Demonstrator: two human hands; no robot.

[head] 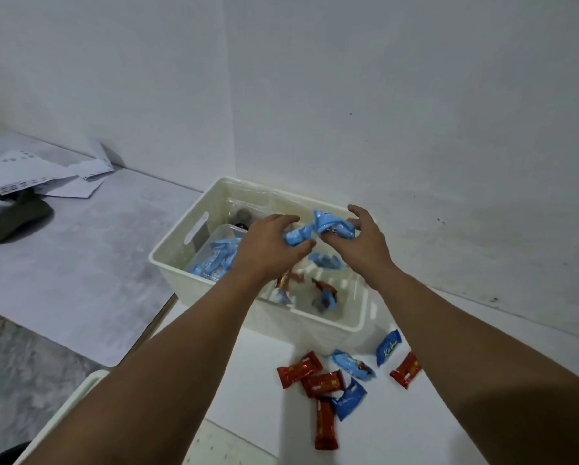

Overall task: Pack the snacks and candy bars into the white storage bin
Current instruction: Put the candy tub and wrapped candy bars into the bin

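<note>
White storage bin (172, 273) holding blue snacks (214, 260); both hands (268, 245) (365, 239) clutching blue wrappers (331, 223) above it

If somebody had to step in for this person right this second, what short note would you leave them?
Left hand: closed on a light blue packet, above the white bin.
Right hand: closed on another light blue packet, also above the bin.
Done: several blue and red packets already lie inside the bin.
Left: drop these two, then pack the loose snacks on the table, four red bars and three blue packets in front of the bin.
</note>
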